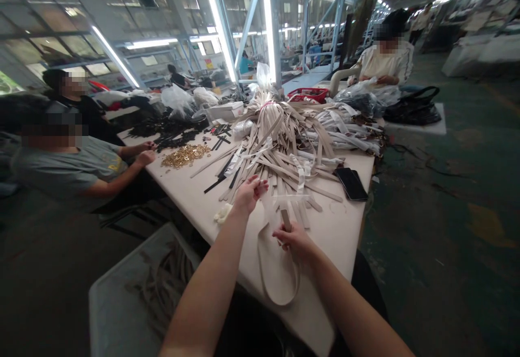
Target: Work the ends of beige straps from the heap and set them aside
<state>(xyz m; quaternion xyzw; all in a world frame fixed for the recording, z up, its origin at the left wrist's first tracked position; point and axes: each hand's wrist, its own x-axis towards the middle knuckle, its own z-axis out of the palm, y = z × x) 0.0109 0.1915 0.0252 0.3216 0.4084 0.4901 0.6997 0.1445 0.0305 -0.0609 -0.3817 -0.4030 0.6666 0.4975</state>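
A long beige strap (280, 298) hangs in a loop over the near part of the table. My right hand (298, 242) is closed round this strap, with one flat end standing up above the fingers. To the left and farther forward is my left hand (247, 195), palm partly up, its fingers curled in toward the thumb. Whatever those fingers pinch is too small to make out. Just beyond both hands spreads a large bundle of beige straps (270, 129), tied near its top, with white paper strips among them.
On the table (252, 262) lie gold metal pieces (184, 155), black strips (168, 132) and a phone (351, 183). A white bin (103, 286) of straps stands at lower left. Co-workers sit at left (77, 162) and far right (385, 59). A red basket (309, 95) is behind.
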